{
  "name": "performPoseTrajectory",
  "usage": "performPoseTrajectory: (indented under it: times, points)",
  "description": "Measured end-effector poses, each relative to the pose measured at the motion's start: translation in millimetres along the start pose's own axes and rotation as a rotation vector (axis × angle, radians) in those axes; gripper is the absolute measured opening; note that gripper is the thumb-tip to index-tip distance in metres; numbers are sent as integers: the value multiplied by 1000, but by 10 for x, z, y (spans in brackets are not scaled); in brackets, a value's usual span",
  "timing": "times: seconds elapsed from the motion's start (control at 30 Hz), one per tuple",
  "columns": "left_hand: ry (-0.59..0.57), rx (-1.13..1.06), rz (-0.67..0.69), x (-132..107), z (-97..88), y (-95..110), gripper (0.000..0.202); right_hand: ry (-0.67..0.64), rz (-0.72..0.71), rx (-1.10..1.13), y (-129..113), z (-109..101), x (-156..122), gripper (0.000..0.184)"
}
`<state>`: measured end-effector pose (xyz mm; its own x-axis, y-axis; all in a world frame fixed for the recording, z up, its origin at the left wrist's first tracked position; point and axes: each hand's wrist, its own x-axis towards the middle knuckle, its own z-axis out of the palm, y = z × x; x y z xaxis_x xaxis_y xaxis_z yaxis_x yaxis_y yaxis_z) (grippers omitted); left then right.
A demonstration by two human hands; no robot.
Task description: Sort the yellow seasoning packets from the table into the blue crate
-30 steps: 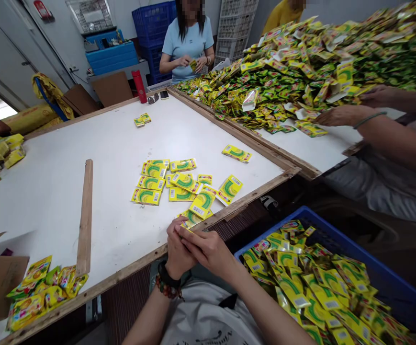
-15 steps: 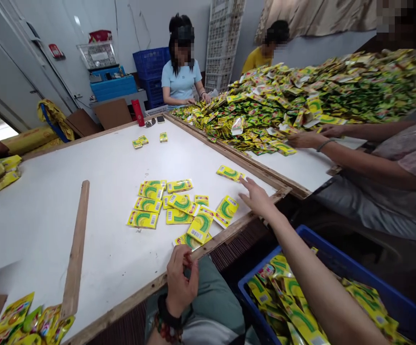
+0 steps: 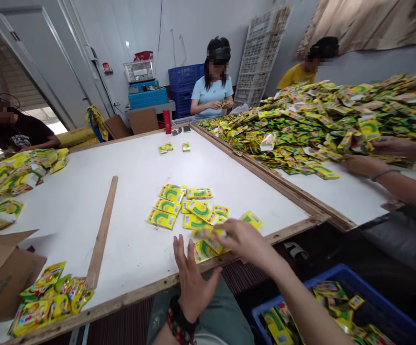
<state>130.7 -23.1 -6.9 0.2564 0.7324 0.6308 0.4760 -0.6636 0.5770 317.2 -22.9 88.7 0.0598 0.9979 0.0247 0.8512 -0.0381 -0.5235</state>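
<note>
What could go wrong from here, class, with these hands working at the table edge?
The sachets at the edge of the table, beside the left hand, might get knocked off. The bunch in the right hand could slip and mix with the loose group.

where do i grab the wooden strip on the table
Pinch the wooden strip around its middle from above, thumb and fingers on its long edges. It lies flat on the white table, leaving no gap underneath, and its near end meets the yellow sachets, so the middle is freest.
</note>
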Motion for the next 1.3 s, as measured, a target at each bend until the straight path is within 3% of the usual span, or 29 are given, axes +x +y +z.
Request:
performPoseTrajectory:
  times: [0.07,0.13,0.2,0.3,0.5,0.57,0.67,0.77,0.87,1.03,1.17,1.3]
  points:
    - [-75,35,72,6,-4,5,79,-104,-45,106,-348,50,-258,25]
    - [-162,12,59,-6,3,-6,71,-111,-18,270,-512,89,-411,22]
    - [-168,7,-45,-45,21,-30,73,-81,17,516,-511,156,-459,28]
    - [-60,35,-114,-132,55,-81,78,-85,52,884,-395,356,-424,40]
    - [22,-78,75,-228,79,-173,66,91,297,1271,-409,804,-388,50]
    - [-11,-90,68,-218,64,-176,69,129,214,1220,-436,831,-409,49]
    - [-159,-67,-49,-184,52,-167,74,152,3,995,-435,780,-437,43]
    - [-244,-27,-114,-160,69,-162,66,167,-85,807,-437,736,-438,35]
    - [-217,-18,-109,-131,72,-145,63,184,-87,755,-463,734,-410,33]
    - [-227,-96,-120,-42,15,-81,60,153,55,897,-490,692,-329,34]
    - [-212,-80,-174,-35,14,-75,53,53,-85,720,-523,640,-338,39]
    - [-218,-48,-188,-48,22,-70,46,74,-132,591,-522,672,-404,42]
